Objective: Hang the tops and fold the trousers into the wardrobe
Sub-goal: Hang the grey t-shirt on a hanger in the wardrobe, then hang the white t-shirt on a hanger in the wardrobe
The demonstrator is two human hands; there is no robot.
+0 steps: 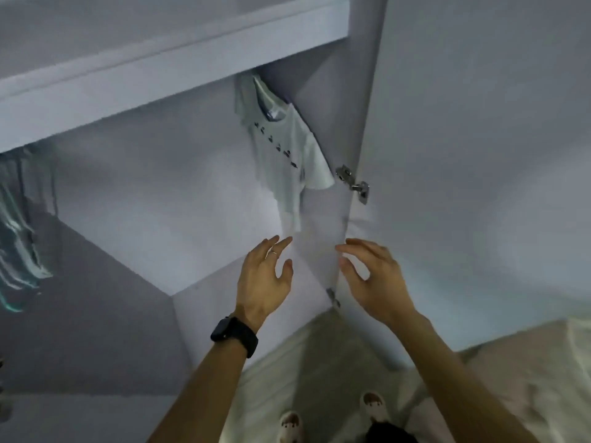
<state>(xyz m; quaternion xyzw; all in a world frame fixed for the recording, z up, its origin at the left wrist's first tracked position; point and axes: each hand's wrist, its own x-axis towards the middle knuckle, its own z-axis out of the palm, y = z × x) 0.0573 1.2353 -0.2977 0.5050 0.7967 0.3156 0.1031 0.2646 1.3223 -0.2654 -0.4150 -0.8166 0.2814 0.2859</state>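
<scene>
The wardrobe (160, 187) stood open beyond the two raised hands, its door (479, 123) swung out just past the right hand (374, 282), the white T-shirt (284, 155) hung just above the left hand (265, 282), both hands empty with fingers loosely spread, a black watch (235, 335) on the left wrist.

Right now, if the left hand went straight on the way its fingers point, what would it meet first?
Probably the hem of the white T-shirt, which hangs just above the left hand. Depth is unclear, so the hand could instead pass in front of it and reach the wardrobe's back panel.
</scene>
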